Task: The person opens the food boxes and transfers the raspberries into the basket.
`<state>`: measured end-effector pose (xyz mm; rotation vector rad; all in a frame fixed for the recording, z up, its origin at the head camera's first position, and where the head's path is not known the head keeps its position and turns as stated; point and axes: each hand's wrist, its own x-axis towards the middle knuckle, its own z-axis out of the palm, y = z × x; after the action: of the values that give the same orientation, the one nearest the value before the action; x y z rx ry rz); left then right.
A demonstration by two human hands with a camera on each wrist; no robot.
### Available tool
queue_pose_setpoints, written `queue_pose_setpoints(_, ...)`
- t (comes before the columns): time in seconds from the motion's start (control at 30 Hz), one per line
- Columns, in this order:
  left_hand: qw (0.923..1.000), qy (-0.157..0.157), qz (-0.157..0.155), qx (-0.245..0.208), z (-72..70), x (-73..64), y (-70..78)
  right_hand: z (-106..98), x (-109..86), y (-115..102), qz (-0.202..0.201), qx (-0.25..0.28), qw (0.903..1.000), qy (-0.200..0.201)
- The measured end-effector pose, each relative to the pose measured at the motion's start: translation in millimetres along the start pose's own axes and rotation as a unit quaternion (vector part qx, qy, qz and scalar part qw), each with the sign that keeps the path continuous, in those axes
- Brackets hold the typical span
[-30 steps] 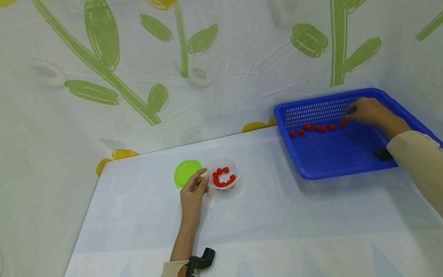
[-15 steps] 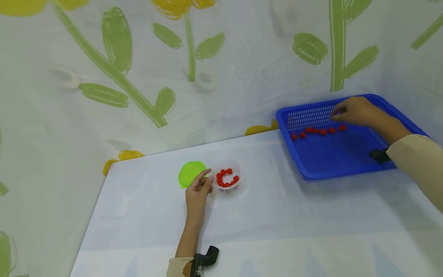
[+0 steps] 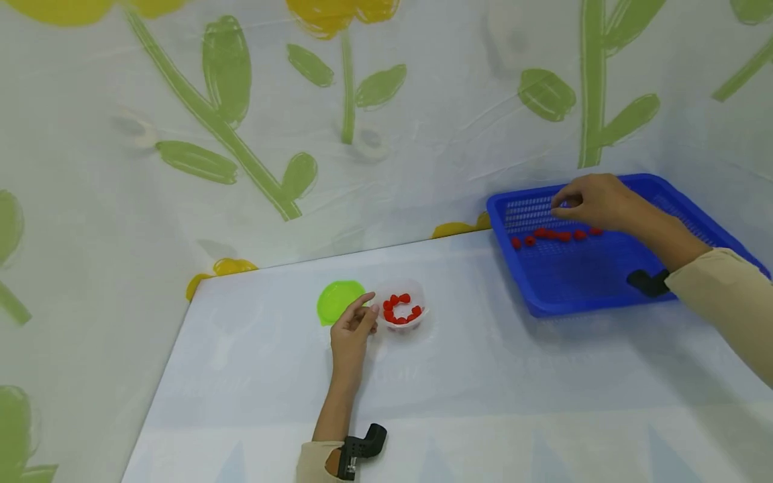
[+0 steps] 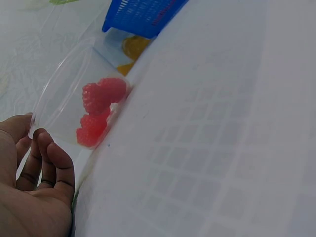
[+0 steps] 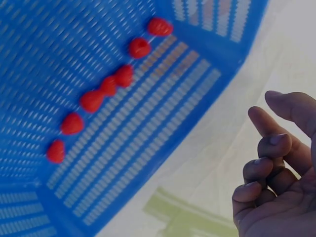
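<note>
My left hand [image 3: 353, 329] pinches the rim of a small clear plastic bowl [image 4: 61, 98] between thumb and fingers. Inside the bowl lie several red raspberries [image 4: 94, 128], arranged in a broken ring in the head view. Over the back of a blue plastic basket [image 3: 580, 282], my right hand [image 3: 594, 200] hovers with nothing in it. Its thumb and forefinger are apart and the other fingers bend loosely, as the right wrist view shows. A row of several raspberries [image 5: 91, 100] lies on the basket floor along its far wall, apart from the hand.
A bright green lid [image 3: 337, 300] lies left of the bowl, partly behind my left hand. The white-covered table [image 3: 471, 362] meets a wall sheet [image 3: 435, 134] printed with plants just behind the basket. Black camera mounts [image 3: 365, 443] are strapped to both wrists.
My right hand has lifted away from the rightmost raspberry in the basket and moved left above the row. The head view has shifted slightly. My left hand stays at the bowl.
</note>
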<state>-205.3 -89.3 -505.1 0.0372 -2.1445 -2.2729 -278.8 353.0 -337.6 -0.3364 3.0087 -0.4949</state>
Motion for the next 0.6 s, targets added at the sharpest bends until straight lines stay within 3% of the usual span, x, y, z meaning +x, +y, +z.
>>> queue_pose_setpoints(0.23,0.9996,0.005,0.026,0.005,-0.4,4.6,-10.1,8.7,0.0,-27.0,-0.041,0.002,0.9991,0.011)
queue_pose_setpoints(0.6,0.9996,0.009,0.023,0.014,-1.2,4.8,-8.8,20.2,-4.0,-73.2,-0.081,0.040,0.9957,0.022)
